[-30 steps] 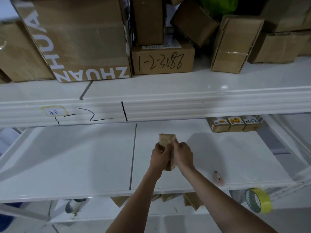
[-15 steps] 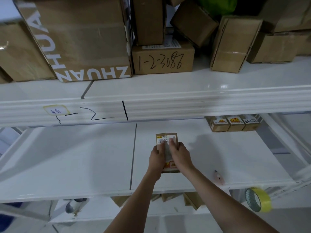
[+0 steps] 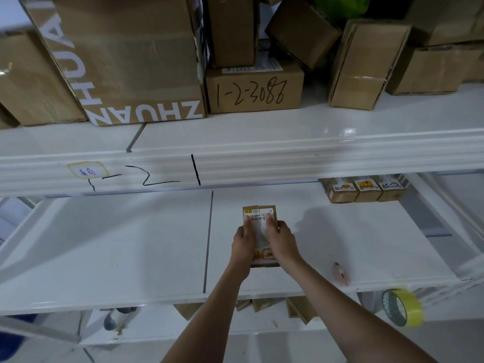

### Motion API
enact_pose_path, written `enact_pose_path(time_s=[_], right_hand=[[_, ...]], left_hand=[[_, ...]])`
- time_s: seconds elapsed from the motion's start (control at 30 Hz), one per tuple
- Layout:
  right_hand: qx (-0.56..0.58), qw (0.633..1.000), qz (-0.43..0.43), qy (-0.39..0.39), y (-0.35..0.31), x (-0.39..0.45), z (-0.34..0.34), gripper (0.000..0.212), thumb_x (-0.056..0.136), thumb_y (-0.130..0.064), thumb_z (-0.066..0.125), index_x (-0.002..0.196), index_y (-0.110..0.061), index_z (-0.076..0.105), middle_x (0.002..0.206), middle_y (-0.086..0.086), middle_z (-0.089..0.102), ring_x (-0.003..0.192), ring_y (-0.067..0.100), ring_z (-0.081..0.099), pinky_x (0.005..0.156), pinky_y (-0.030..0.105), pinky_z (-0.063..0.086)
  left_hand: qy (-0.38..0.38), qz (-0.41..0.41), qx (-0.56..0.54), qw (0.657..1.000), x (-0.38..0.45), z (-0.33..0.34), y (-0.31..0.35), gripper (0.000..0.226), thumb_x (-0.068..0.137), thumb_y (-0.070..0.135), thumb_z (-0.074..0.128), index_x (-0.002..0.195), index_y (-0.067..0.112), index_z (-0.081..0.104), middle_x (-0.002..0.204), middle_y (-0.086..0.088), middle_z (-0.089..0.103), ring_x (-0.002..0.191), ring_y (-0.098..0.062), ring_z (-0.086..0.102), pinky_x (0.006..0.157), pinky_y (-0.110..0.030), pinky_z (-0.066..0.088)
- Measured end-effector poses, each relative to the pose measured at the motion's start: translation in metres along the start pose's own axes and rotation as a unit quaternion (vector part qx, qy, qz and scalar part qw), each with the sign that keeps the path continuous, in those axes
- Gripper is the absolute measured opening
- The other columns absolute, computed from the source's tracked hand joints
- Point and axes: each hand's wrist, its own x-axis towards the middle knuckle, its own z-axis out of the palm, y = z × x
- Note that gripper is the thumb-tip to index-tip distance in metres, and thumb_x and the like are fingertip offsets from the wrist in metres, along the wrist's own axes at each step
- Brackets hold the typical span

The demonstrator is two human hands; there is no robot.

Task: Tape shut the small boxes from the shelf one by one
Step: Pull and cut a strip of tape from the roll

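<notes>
The small box (image 3: 259, 218) is a flat brown cardboard carton lying label-up on the white shelf (image 3: 131, 244), just right of the shelf's dark seam. Its top carries a white printed label with a barcode and a yellow mark at the far end, and orange-and-white print at the near end. A strip of clear tape runs lengthwise down the middle of the top.

Three more small boxes (image 3: 362, 188) stand side by side at the back right of the same shelf, each with a small label facing forward.

A roll of yellow tape (image 3: 402, 307) hangs just off the shelf's front right corner.
</notes>
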Motion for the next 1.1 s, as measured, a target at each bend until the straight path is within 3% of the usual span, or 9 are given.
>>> enact_pose_path(time_s=[0.1,0.2,0.27,0.37,0.5,0.6,0.73,0.87,1.1], right_hand=[[0.035,0.998,0.045,-0.010,0.002,0.002,-0.006,0.055,0.097,-0.070,0.031,0.115,-0.023,0.054,0.103,-0.003,0.068,0.086,0.014,0.069,0.062,0.024,0.051],[0.012,0.998,0.056,0.029,0.005,0.006,-0.004,0.048,0.097,-0.062,0.045,0.117,-0.019,0.041,0.111,0.003,0.063,0.088,0.020,0.065,0.065,0.028,0.049],[0.012,0.997,0.054,0.053,0.004,0.008,-0.003,0.047,0.094,-0.059,0.055,0.113,-0.019,0.037,0.106,0.000,0.060,0.087,0.020,0.062,0.069,0.030,0.048],[-0.023,0.997,0.015,0.067,0.001,0.008,-0.004,0.051,0.095,-0.064,0.049,0.100,-0.014,0.056,0.091,-0.003,0.065,0.081,0.015,0.064,0.070,0.032,0.051],[-0.102,0.986,-0.043,0.122,0.003,0.011,-0.013,0.039,0.105,-0.042,0.042,0.096,-0.011,0.064,0.089,0.000,0.067,0.085,0.019,0.067,0.067,0.028,0.050],[-0.087,0.995,-0.001,0.045,0.007,0.014,-0.021,0.043,0.100,-0.049,0.052,0.128,-0.017,0.049,0.112,0.000,0.059,0.098,0.018,0.062,0.067,0.024,0.046],[-0.004,0.992,0.086,-0.093,0.015,0.010,-0.018,0.059,0.094,-0.069,0.044,0.129,-0.022,0.048,0.115,0.000,0.062,0.096,0.017,0.063,0.069,0.030,0.051],[0.006,0.995,0.071,-0.071,0.024,0.008,-0.006,0.059,0.098,-0.066,0.038,0.134,-0.020,0.047,0.122,0.002,0.060,0.105,0.021,0.061,0.086,0.038,0.050],[-0.035,0.999,0.030,-0.017,0.030,0.004,0.000,0.048,0.099,-0.059,0.044,0.124,-0.020,0.055,0.113,0.000,0.065,0.093,0.016,0.061,0.076,0.030,0.047]], left_hand=[[-0.033,-0.013,0.005,0.999,0.004,-0.003,0.000,0.054,0.102,0.059,0.032,0.129,0.019,0.055,0.119,-0.010,0.070,0.097,-0.023,0.073,0.075,-0.031,0.059],[0.044,0.038,0.121,0.991,0.009,-0.003,-0.003,0.046,0.102,0.041,0.051,0.144,0.024,0.041,0.137,-0.011,0.050,0.114,-0.026,0.061,0.087,-0.038,0.059],[0.019,0.051,0.121,0.991,0.006,0.000,-0.001,0.043,0.103,0.040,0.049,0.143,0.026,0.042,0.134,-0.009,0.056,0.107,-0.019,0.062,0.077,-0.026,0.057],[-0.060,0.023,0.074,0.995,0.002,0.005,0.001,0.051,0.097,0.052,0.055,0.138,0.025,0.040,0.124,0.000,0.063,0.100,-0.011,0.065,0.062,-0.016,0.051],[-0.034,0.028,0.030,0.999,0.005,-0.003,-0.007,0.064,0.086,0.046,0.073,0.134,0.026,0.035,0.122,-0.002,0.060,0.099,-0.011,0.065,0.066,-0.021,0.053],[-0.057,-0.038,-0.025,0.997,0.008,-0.008,-0.011,0.053,0.093,0.047,0.065,0.133,0.024,0.039,0.119,-0.007,0.063,0.101,-0.023,0.068,0.073,-0.032,0.058],[-0.084,-0.065,-0.040,0.994,0.009,-0.005,-0.010,0.041,0.103,0.045,0.042,0.134,0.020,0.052,0.120,-0.009,0.067,0.106,-0.028,0.067,0.086,-0.042,0.059],[-0.062,-0.022,0.008,0.998,0.005,0.005,-0.015,0.047,0.101,0.054,0.044,0.133,0.020,0.051,0.121,-0.007,0.066,0.107,-0.025,0.067,0.094,-0.045,0.057],[-0.009,0.018,0.097,0.995,0.005,0.012,-0.020,0.042,0.104,0.048,0.041,0.130,0.016,0.051,0.123,-0.007,0.065,0.107,-0.024,0.064,0.096,-0.046,0.055]])
